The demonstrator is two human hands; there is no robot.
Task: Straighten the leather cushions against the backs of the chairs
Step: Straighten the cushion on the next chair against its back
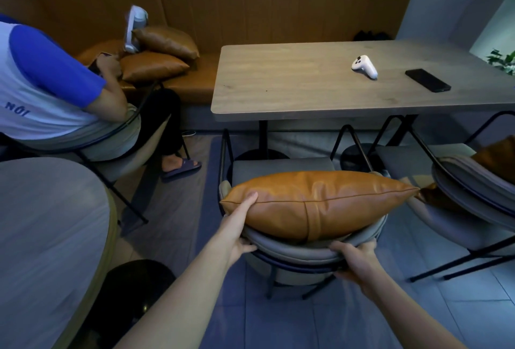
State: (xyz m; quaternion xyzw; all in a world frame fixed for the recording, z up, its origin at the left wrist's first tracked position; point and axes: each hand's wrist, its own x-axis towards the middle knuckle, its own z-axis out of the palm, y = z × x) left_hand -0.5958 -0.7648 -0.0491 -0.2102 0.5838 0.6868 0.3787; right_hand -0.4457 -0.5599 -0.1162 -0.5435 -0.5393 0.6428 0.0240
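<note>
The left hand [238, 224] pinches the left end of the tan cushion [315, 203], low centre of frame; the right hand [355, 258] clasps the chair back [292, 254] beneath it. Seating this one seems underway; next likely needs levelling it. Four cushions show, three chairs.

tan leather cushion [317, 203], grey chair [292, 254], pale wood-grain table [306, 84]
</note>
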